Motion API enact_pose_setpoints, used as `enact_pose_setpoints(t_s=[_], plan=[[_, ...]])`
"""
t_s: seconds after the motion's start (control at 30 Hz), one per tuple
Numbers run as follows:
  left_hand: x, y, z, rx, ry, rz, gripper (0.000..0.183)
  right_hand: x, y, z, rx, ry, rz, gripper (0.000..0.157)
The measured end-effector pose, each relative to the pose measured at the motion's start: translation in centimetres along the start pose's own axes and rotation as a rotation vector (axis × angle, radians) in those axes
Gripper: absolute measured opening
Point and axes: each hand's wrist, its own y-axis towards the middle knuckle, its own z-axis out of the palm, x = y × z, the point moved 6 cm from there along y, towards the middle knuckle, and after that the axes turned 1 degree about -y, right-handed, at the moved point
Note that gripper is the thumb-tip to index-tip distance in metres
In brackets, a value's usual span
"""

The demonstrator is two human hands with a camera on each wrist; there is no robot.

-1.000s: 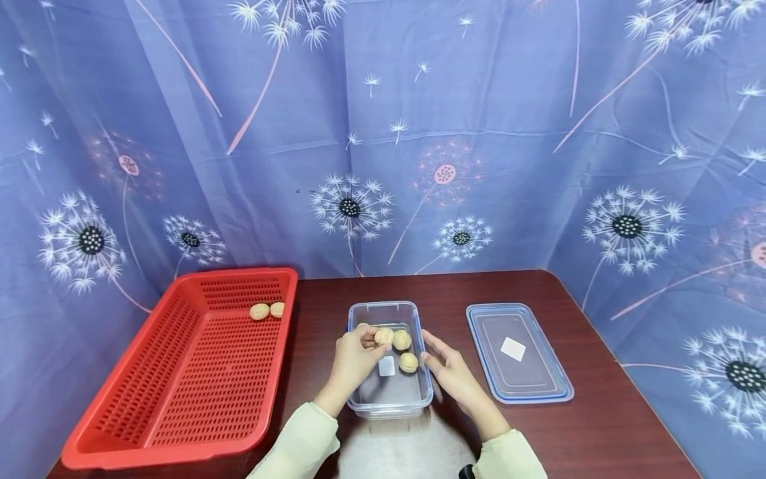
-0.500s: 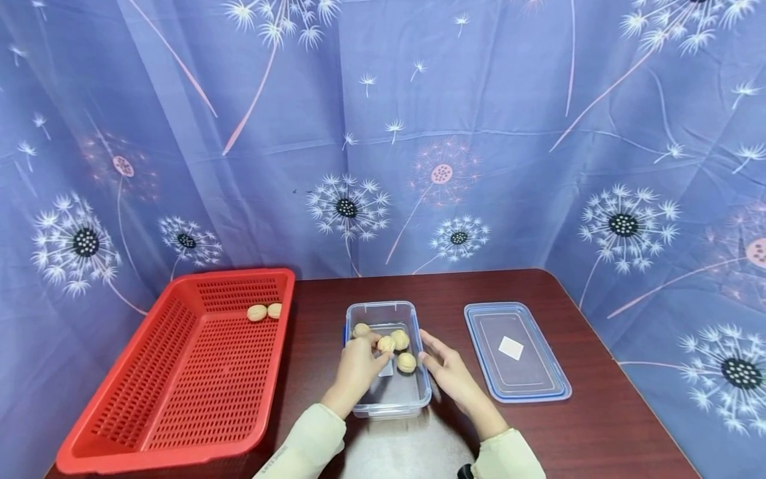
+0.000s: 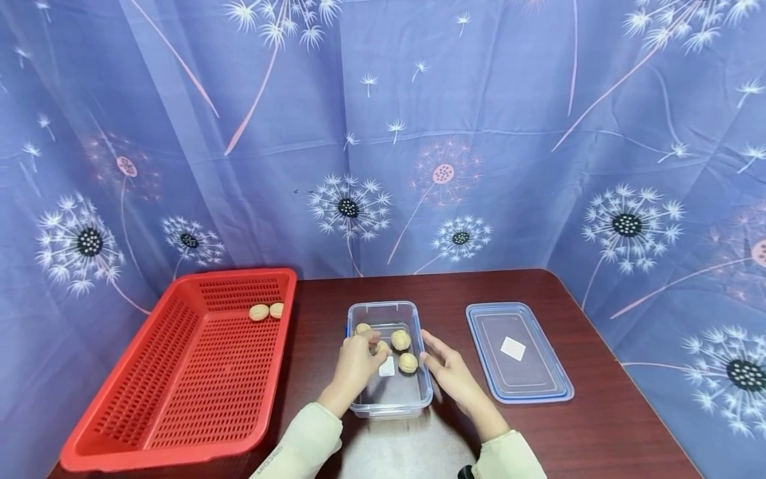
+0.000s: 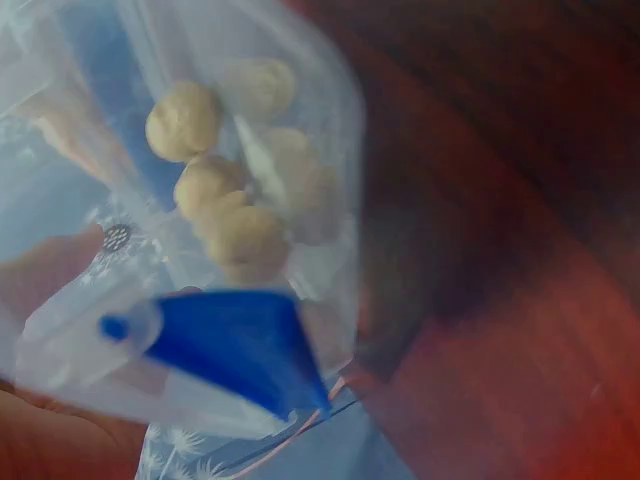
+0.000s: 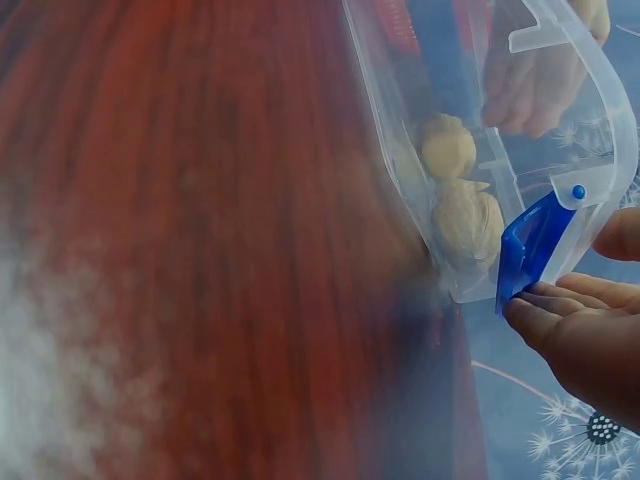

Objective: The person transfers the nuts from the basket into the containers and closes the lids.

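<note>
A clear plastic container (image 3: 389,404) stands in the middle of the table, with several walnuts inside. My left hand (image 3: 352,366) reaches down into it, pinching a walnut (image 3: 382,347) between thumb and fingers. Close by lie one walnut (image 3: 400,340) at the back right, another walnut (image 3: 408,363) nearer the front, and a third walnut (image 3: 362,328) behind the left fingers. Against the outer right wall my right hand (image 3: 451,376) rests with extended fingers. In the right wrist view its fingertips touch the blue latch (image 5: 535,245). The left wrist view shows walnuts (image 4: 245,240) through the wall.
A red perforated basket (image 3: 209,379) sits at left, two walnuts (image 3: 259,312) in its back right corner. The clear lid (image 3: 519,372) with a blue seal lies on the table (image 3: 598,426) at right. A blue dandelion-print curtain (image 3: 395,166) hangs behind.
My left hand has lowered the walnut into the container and shifted it slightly left, away from the back right walnut. My right hand stays at the container's side.
</note>
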Motion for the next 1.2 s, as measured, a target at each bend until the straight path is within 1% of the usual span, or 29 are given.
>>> enact_pose_setpoints(t_s=[0.13,0.27,0.33,0.53,0.63,0.7,0.8,0.93,1.07,1.2], plan=[[-0.7,0.3,-1.2,0.012,-0.062,-0.007,0.031,0.0,0.0,0.0,0.005,0.012,0.002,0.050],[-2.1,0.8,-2.9,0.014,-0.092,0.021,0.031,0.0,0.0,0.1,0.008,0.014,0.000,0.050],[-3.1,1.2,-4.0,0.014,-0.114,0.041,0.032,0.0,0.0,0.1,0.009,0.016,0.001,0.050],[-6.2,2.5,-7.9,0.006,-0.167,0.066,0.035,0.0,0.0,0.0,0.002,0.016,0.003,0.050],[-7.1,3.3,-9.9,-0.011,-0.177,0.083,0.036,0.0,0.0,0.0,0.001,0.016,0.003,0.050],[-7.3,3.9,-11.1,-0.026,-0.178,0.090,0.036,0.0,0.0,0.1,0.001,0.014,0.001,0.050],[-7.0,4.7,-12.8,-0.040,-0.165,0.085,0.037,-0.1,-0.1,0.1,0.000,0.006,0.002,0.050],[-5.8,5.6,-14.9,-0.053,-0.142,0.065,0.037,-0.1,-0.2,0.2,0.001,0.006,0.006,0.050],[-3.7,6.4,-16.5,-0.058,-0.109,0.025,0.036,0.1,-0.2,0.3,0.000,0.003,0.003,0.050],[-1.0,7.2,-17.4,-0.065,-0.073,-0.033,0.036,0.3,-0.3,0.2,-0.004,-0.005,0.000,0.050]])
